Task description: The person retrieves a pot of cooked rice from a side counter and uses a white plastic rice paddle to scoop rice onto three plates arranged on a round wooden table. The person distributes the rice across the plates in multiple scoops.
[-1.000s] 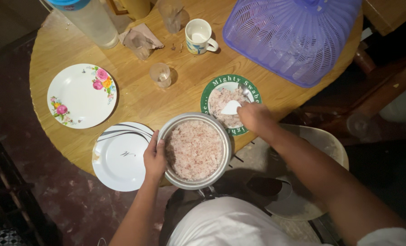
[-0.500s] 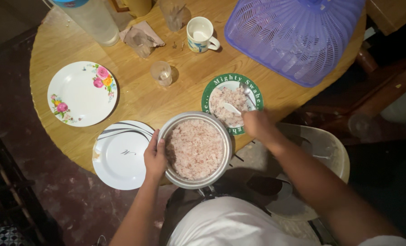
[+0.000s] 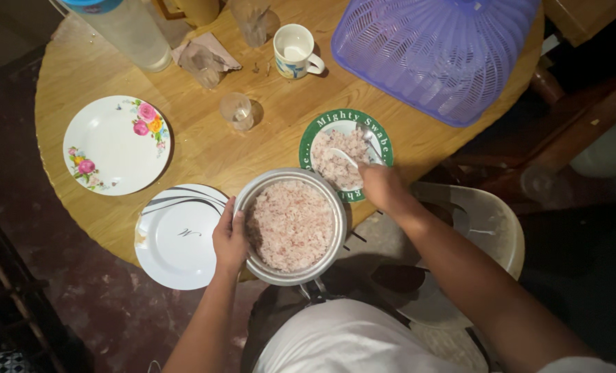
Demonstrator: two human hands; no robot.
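rice pot (image 3: 291, 224) between two plates (image 3: 177, 235), mug (image 3: 293, 50) behind, cover (image 3: 436, 52) right

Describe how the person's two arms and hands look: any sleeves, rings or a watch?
Both forearms are bare. The left hand and right hand show no gloves, rings or watch. A white sleeve edge appears at the right shoulder; the dim light hides finer details.

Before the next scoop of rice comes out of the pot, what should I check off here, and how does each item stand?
1. Left hand steadies the pot by its rim: ok.
2. Right hand has the white spoon over the green-rimmed plate: ok.
3. Spoon emptied: cannot tell.
4. Pot fully on the table: not ok, it overhangs the near edge.
5. Striped plate bare and ready: ok.
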